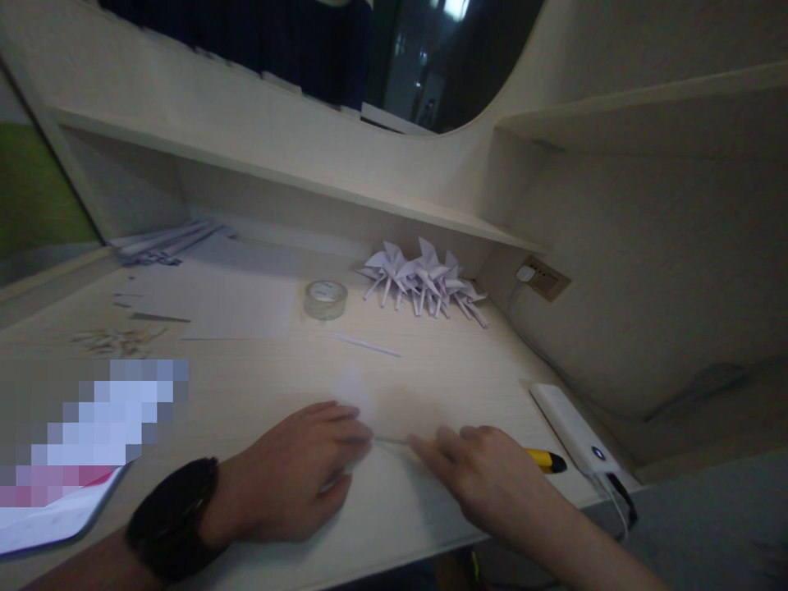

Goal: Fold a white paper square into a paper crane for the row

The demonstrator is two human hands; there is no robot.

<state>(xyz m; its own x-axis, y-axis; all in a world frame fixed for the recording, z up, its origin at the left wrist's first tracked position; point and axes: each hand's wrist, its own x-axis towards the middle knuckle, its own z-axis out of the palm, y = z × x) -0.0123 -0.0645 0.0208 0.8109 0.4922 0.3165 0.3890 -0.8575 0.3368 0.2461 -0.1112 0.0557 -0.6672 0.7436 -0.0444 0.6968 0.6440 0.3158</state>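
Note:
My left hand, with a black watch on its wrist, is closed over a piece of white paper whose pointed part sticks up beyond the fingers. From its fingertips a thin stick-like piece runs across to my right hand. The right fingers are closed at its other end, low over the front of the table. Motion blurs the paper and the thin piece, and the left fingers hide much of the paper. Just beyond, a narrow rolled paper stick lies on the tabletop.
Several paper pinwheels are heaped at the back. Clear tape stands beside white sheets and rolled papers. Small thin sticks and a blurred-out device are left; a yellow-black tool and white power strip right.

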